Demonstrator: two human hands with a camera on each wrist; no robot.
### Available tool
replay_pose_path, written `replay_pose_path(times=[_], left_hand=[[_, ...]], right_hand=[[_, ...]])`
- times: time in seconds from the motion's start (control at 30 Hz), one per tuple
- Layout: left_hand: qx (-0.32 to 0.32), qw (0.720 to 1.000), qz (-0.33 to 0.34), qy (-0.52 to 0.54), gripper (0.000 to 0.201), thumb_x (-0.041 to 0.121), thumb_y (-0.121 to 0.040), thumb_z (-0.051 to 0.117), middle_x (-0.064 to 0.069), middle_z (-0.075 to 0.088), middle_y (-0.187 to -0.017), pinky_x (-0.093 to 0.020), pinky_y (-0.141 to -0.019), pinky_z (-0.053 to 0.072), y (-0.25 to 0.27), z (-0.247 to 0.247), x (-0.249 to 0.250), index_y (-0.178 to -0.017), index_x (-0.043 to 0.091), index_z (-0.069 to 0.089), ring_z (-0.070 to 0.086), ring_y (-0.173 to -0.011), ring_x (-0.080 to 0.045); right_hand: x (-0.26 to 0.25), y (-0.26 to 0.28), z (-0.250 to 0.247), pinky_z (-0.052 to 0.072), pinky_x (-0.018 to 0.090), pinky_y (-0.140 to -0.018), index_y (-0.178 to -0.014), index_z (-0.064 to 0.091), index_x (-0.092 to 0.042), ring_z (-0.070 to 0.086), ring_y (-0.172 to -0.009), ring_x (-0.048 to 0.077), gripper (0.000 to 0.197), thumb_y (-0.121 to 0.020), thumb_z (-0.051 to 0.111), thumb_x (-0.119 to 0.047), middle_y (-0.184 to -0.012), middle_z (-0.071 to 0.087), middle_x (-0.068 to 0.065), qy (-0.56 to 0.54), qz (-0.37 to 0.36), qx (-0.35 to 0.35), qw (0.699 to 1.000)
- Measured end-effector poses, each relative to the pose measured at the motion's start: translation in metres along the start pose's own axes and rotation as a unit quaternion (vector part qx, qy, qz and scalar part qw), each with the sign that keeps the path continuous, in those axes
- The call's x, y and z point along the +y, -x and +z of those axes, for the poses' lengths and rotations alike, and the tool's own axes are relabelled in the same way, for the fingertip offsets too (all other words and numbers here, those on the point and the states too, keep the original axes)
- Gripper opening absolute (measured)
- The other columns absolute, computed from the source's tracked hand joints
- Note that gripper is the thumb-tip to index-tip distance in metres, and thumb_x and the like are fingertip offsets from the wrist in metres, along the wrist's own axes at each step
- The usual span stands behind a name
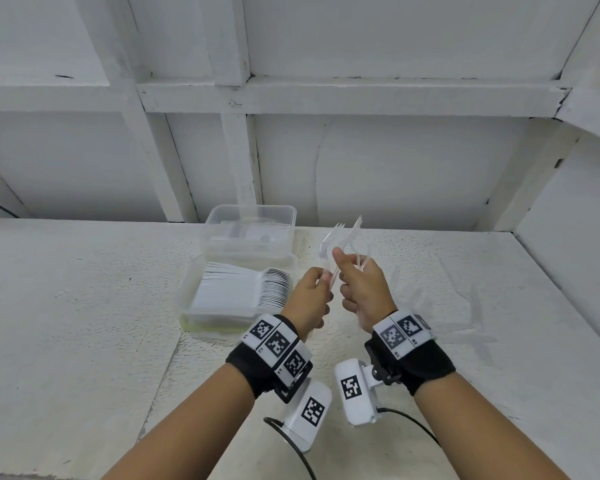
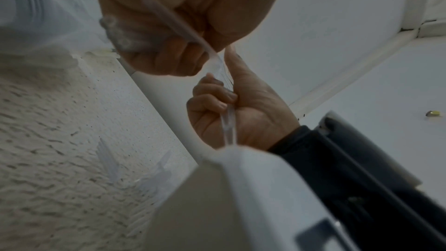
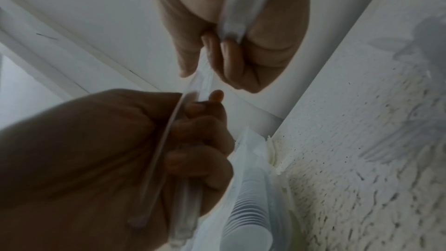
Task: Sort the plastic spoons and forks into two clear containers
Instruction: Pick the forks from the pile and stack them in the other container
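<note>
Both hands are raised above the table, close together, each gripping clear plastic forks. My left hand (image 1: 321, 284) pinches fork handles (image 2: 169, 18) between thumb and curled fingers. My right hand (image 1: 352, 271) grips a bundle of forks (image 1: 355, 230) with the tines pointing up and away. The two bundles touch or cross between the hands. The near clear container (image 1: 187, 306) holds a dense row of stacked spoons (image 1: 276, 289). Behind it, the far clear container (image 1: 291, 216) holds a few clear pieces that I cannot identify.
Loose clear cutlery (image 1: 471, 327) lies scattered on the white table to the right of my hands. A white panelled wall (image 1: 361, 150) closes the back, and a side wall (image 1: 575, 237) the right. Wrist camera housings and a black cable (image 1: 298, 452) hang under my forearms.
</note>
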State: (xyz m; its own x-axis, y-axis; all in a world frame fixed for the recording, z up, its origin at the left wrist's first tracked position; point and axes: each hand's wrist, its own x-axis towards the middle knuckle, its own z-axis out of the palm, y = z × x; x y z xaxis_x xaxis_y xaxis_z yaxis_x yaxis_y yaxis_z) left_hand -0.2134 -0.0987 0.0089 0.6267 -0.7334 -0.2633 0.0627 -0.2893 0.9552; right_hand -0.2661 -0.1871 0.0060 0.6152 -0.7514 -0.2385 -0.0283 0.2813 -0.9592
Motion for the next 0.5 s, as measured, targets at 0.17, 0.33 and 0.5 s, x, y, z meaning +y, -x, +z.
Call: replay_pose_path(times=[0.17, 0.33, 0.5], left_hand=[[-0.005, 1.000, 0.003, 0.000, 0.024, 0.032, -0.100, 0.035, 0.003, 0.042, -0.070, -0.019, -0.043, 0.027, -0.0030, -0.0001, -0.0010, -0.109, 0.015, 0.049, 0.034, -0.053, -0.008], [-0.022, 1.000, 0.002, -0.003, 0.018, 0.028, -0.100, 0.036, 0.002, 0.047, -0.071, -0.020, -0.044, 0.033, -0.0029, -0.0039, -0.0010, -0.103, 0.015, 0.048, 0.042, -0.054, -0.010], [-0.092, 0.992, -0.024, 0.084, 0.017, 0.028, -0.101, 0.037, -0.007, 0.053, -0.077, -0.022, -0.047, 0.046, 0.0034, -0.0050, 0.0033, -0.097, 0.014, 0.047, 0.054, -0.049, -0.013]], right_hand=[[-0.0045, -0.0002, -0.0043, 0.021, 0.015, -0.031, -0.097, 0.048, -0.013, 0.024, -0.036, 0.002, 0.028, -0.085, 0.065, -0.031, -0.078, 0.053, -0.001, -0.065, -0.006, -0.003, 0.998], [-0.0073, -0.0020, -0.0024, 0.024, 0.015, -0.032, -0.095, 0.047, -0.014, 0.027, -0.034, 0.003, 0.024, -0.084, 0.067, -0.020, -0.075, 0.053, 0.002, -0.051, -0.033, 0.031, 0.998], [-0.0046, -0.0043, 0.0036, 0.043, 0.012, -0.049, -0.095, 0.054, -0.009, 0.054, -0.064, 0.009, 0.017, -0.085, 0.065, -0.017, -0.076, 0.056, -0.002, 0.021, -0.100, 0.077, 0.992]])
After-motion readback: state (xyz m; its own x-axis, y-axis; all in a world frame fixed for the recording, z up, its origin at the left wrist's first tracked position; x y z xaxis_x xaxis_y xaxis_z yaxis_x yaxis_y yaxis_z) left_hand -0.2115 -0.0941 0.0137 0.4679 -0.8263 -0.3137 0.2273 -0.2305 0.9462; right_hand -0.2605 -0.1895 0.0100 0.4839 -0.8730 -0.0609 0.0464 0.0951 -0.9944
